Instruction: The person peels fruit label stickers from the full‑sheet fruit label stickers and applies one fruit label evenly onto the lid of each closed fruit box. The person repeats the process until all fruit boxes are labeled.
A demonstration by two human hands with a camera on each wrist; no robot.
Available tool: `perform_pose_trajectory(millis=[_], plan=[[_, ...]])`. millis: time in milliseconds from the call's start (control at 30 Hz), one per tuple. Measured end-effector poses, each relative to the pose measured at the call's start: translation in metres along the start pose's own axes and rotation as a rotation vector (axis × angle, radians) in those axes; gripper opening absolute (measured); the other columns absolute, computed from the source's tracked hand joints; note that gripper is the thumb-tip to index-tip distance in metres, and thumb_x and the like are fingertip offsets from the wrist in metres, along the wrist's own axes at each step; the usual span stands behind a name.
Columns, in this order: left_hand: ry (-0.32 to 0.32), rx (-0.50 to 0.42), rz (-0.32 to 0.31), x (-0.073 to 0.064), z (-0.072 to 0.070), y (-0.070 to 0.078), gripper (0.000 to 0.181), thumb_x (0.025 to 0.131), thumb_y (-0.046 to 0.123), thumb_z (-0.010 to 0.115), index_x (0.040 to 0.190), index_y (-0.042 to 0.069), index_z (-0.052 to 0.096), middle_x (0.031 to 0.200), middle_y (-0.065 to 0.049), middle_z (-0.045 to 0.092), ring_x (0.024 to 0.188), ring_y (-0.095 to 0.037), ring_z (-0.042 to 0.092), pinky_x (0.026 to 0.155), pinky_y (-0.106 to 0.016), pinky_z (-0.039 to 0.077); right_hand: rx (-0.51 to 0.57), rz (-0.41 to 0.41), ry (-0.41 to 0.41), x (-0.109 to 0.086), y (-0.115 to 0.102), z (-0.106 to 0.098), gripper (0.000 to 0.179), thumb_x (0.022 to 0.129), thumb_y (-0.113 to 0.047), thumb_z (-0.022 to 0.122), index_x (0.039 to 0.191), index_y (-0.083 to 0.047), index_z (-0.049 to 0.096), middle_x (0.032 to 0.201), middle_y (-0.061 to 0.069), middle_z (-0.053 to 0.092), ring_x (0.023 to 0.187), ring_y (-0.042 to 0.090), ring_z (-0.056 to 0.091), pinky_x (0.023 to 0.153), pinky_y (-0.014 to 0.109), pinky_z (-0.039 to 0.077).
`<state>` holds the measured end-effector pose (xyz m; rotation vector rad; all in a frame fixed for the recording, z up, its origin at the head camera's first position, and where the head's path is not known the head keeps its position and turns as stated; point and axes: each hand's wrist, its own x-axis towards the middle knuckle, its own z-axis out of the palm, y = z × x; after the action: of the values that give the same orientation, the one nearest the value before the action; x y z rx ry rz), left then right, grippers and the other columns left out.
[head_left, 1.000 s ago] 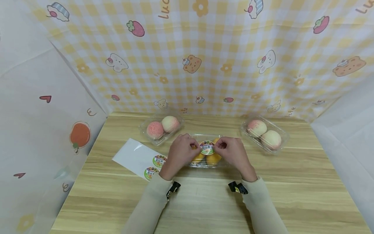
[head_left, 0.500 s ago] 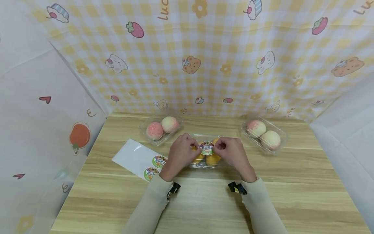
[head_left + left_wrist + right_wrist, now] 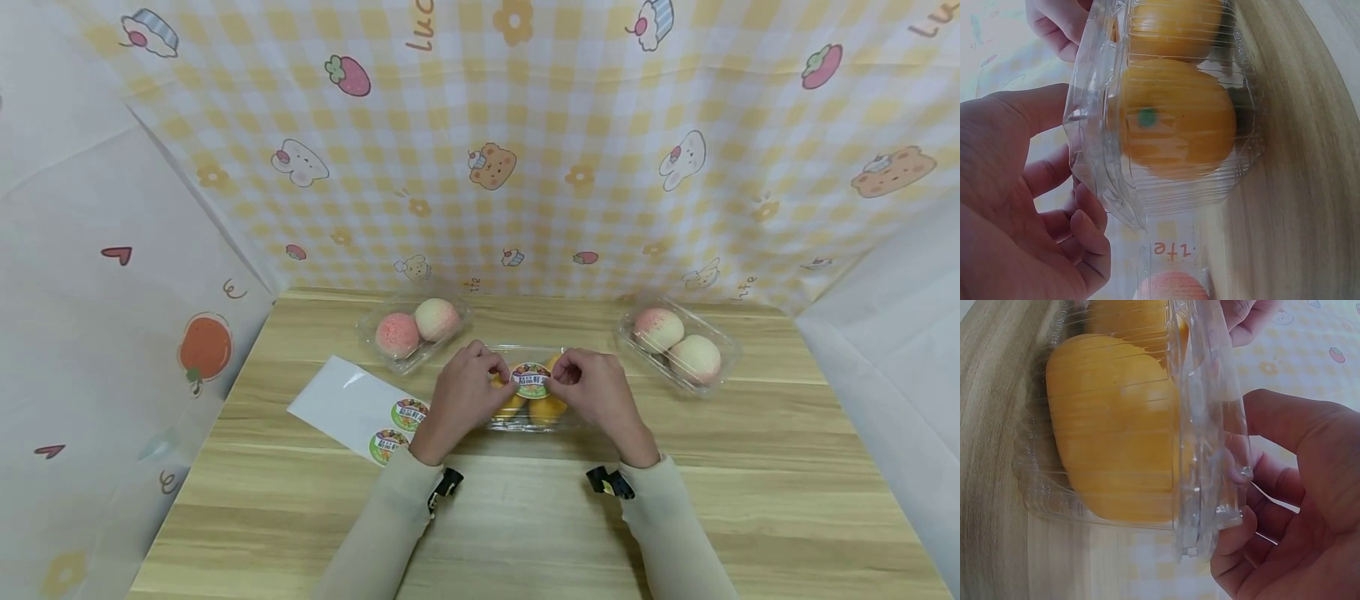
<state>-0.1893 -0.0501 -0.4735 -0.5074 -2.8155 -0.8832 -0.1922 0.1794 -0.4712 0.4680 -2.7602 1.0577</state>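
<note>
A clear plastic clamshell box (image 3: 525, 425) with several orange-yellow fruits (image 3: 1179, 119) inside stands on the table between my hands. Over its lid lies a round, colourful printed sticker (image 3: 531, 379). My left hand (image 3: 465, 396) pinches the sticker's left edge with thumb and forefinger, and my right hand (image 3: 602, 396) does the same at the right edge. Both wrist views show curled fingers close against the lid, while the sticker itself is hidden there. One fruit shows a green stem mark in the left wrist view.
A white backing sheet (image 3: 348, 400) with round stickers (image 3: 390, 446) lies left of the box, partly behind the left wrist. Two clear boxes with pink-and-cream peach-like fruits, one back left (image 3: 398, 336) and one back right (image 3: 694, 360), stand near the checked cloth (image 3: 540, 208).
Both hands stay almost still at the sticker's edges; the sticker now looks slightly flatter and its print is more fully visible. The boxes and backing sheet have not moved.
</note>
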Motion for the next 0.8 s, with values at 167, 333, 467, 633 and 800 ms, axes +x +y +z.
perform_pose_trajectory(millis=[167,333,467,633,800], plan=[[0.001,-0.021,-0.008,0.0,-0.0001,-0.0003,0.019,0.091,0.027,0.089,0.082,0.018,0.076,0.091,-0.005,0.062,0.078,-0.016,0.051,0.066,-0.032,0.048,-0.012,0.002,0.003,-0.0005,-0.0002,0.0007,0.018,0.089,-0.008,0.091,0.082,-0.011,0.074,0.074,-0.006,0.068,0.067,0.011,0.061,0.065,0.031,0.053],[0.001,-0.033,-0.017,-0.0006,-0.0001,-0.0008,0.019,0.09,0.026,0.09,0.082,0.017,0.076,0.093,-0.007,0.063,0.077,-0.016,0.051,0.065,-0.032,0.048,-0.017,-0.015,0.019,-0.0013,0.0004,0.0014,0.019,0.089,-0.007,0.092,0.082,-0.011,0.074,0.074,-0.005,0.068,0.066,0.011,0.06,0.064,0.031,0.052],[0.004,-0.036,-0.027,-0.0009,-0.0003,-0.0012,0.018,0.089,0.026,0.091,0.083,0.018,0.076,0.093,-0.006,0.063,0.078,-0.015,0.052,0.066,-0.032,0.048,-0.023,-0.019,0.027,-0.0017,0.0008,0.0022,0.02,0.09,-0.007,0.092,0.082,-0.01,0.074,0.074,-0.004,0.068,0.067,0.011,0.06,0.064,0.03,0.051],[0.001,-0.03,-0.039,-0.0006,-0.0001,-0.0005,0.019,0.09,0.028,0.092,0.089,0.016,0.078,0.096,-0.008,0.064,0.08,-0.017,0.053,0.069,-0.034,0.05,-0.038,-0.02,0.017,-0.0014,0.001,0.0026,0.018,0.091,-0.007,0.091,0.084,-0.01,0.074,0.076,-0.004,0.068,0.067,0.012,0.059,0.063,0.031,0.051],[0.002,-0.029,-0.02,-0.0002,0.0002,0.0006,0.017,0.091,0.026,0.092,0.099,0.015,0.082,0.101,-0.007,0.065,0.086,-0.019,0.057,0.074,-0.036,0.052,-0.051,-0.053,-0.01,-0.0006,0.0018,0.003,0.012,0.091,-0.003,0.09,0.096,-0.009,0.081,0.084,-0.002,0.069,0.07,0.014,0.06,0.065,0.033,0.052]])
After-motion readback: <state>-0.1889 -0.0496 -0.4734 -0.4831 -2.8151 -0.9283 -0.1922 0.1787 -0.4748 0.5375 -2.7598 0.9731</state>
